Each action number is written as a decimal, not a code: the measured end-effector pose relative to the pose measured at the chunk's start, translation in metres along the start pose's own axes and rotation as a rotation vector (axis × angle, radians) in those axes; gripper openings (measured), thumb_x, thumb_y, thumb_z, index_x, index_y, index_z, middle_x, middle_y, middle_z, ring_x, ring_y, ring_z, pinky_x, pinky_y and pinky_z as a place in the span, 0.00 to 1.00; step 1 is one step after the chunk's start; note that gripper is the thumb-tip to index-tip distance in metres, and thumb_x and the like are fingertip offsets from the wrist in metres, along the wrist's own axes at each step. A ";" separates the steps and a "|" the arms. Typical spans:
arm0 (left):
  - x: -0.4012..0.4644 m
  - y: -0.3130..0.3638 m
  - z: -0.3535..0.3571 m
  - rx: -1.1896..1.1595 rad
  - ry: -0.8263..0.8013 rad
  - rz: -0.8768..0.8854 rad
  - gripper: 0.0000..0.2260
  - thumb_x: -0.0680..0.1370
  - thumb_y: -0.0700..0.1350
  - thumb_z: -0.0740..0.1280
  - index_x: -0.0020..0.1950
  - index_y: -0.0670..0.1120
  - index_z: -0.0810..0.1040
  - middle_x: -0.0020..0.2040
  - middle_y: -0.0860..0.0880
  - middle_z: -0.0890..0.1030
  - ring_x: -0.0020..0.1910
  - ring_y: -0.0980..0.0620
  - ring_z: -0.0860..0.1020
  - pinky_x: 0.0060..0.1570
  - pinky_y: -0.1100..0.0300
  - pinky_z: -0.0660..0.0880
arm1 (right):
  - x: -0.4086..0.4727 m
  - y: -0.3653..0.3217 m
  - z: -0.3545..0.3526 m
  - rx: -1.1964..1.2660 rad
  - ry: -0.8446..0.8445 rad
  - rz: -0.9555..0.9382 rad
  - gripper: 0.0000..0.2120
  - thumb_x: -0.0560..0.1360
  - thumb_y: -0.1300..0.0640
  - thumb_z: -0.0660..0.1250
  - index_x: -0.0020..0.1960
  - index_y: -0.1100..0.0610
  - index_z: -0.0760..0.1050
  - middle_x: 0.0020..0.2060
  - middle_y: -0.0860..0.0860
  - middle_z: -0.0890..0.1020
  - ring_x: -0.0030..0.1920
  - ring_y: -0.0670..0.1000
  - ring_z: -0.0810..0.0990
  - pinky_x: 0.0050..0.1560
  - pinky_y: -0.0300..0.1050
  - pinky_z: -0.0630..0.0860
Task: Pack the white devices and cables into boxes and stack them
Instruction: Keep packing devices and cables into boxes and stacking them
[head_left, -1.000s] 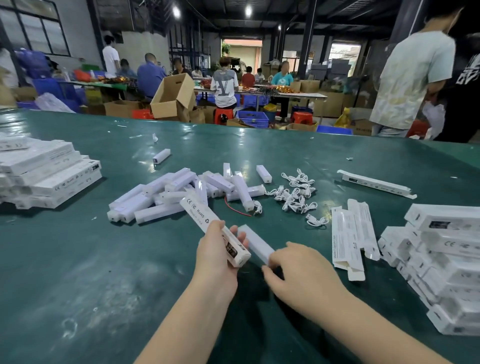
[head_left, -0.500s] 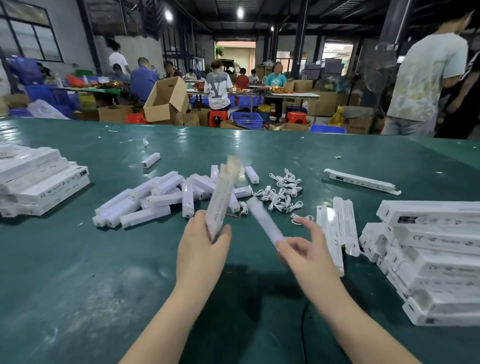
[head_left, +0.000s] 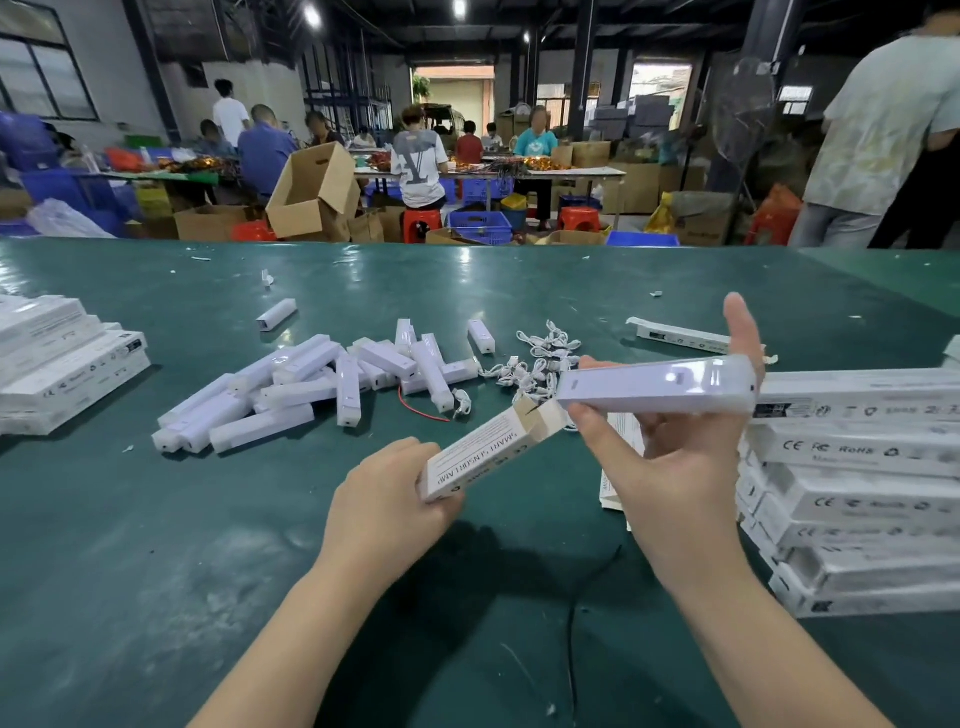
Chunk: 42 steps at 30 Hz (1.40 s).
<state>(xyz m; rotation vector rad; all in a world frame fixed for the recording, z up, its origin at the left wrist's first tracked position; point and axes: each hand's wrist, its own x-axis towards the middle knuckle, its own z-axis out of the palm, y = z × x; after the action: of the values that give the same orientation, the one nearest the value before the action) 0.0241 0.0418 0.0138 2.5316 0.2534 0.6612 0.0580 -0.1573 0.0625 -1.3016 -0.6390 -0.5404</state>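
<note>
Head view: left hand (head_left: 387, 501) grips box (head_left: 488, 449) at its near end, fingers curled round it, open flap end tilted up and away toward the right. My read: that leaves the mouth clear and aimed at the incoming part.

Right hand (head_left: 675, 457) holds device (head_left: 657, 387) roughly level, thumb under its left end, fingers wrapped behind, index finger straight up. Device's left tip is just beside the box mouth, not inside yet. Looks like an alignment hold before sliding it in.

Loose devices (head_left: 311, 389) sit in 1 pile mid-table (head_left: 156, 571), cables (head_left: 535, 358) in a clump just right of them. Both are within reach of either hand, which probably explains the layout. Boxes are stacked in 2 places: right stack (head_left: 857, 499) just beside the right hand, left stack (head_left: 62, 364) well apart. Flat sleeves (head_left: 621, 457) lie under the right hand. 1 more box (head_left: 685, 335) lies behind it.

Other people work at tables in the background.
</note>
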 end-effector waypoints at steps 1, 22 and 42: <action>-0.001 0.000 0.001 -0.017 -0.010 0.016 0.10 0.68 0.46 0.67 0.33 0.48 0.65 0.34 0.51 0.71 0.34 0.52 0.70 0.30 0.57 0.65 | 0.000 0.001 -0.001 -0.012 -0.015 0.021 0.50 0.68 0.71 0.75 0.73 0.38 0.53 0.48 0.57 0.84 0.57 0.57 0.82 0.66 0.58 0.73; -0.003 0.002 0.000 -0.128 -0.102 0.133 0.08 0.66 0.48 0.64 0.32 0.47 0.67 0.33 0.51 0.70 0.32 0.51 0.69 0.32 0.56 0.66 | -0.003 0.000 -0.006 -0.041 -0.284 0.235 0.49 0.71 0.63 0.71 0.71 0.26 0.45 0.49 0.52 0.86 0.61 0.51 0.80 0.72 0.58 0.62; 0.001 0.009 -0.004 -0.791 0.016 -0.216 0.14 0.73 0.47 0.73 0.29 0.52 0.74 0.26 0.54 0.70 0.25 0.58 0.68 0.30 0.68 0.68 | -0.004 0.009 -0.007 -0.060 -0.221 0.182 0.19 0.74 0.58 0.63 0.63 0.44 0.67 0.58 0.45 0.78 0.63 0.47 0.75 0.68 0.45 0.69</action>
<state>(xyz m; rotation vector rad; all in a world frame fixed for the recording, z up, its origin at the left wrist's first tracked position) 0.0233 0.0358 0.0222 1.7162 0.2111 0.5519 0.0625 -0.1623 0.0527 -1.4721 -0.6821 -0.2703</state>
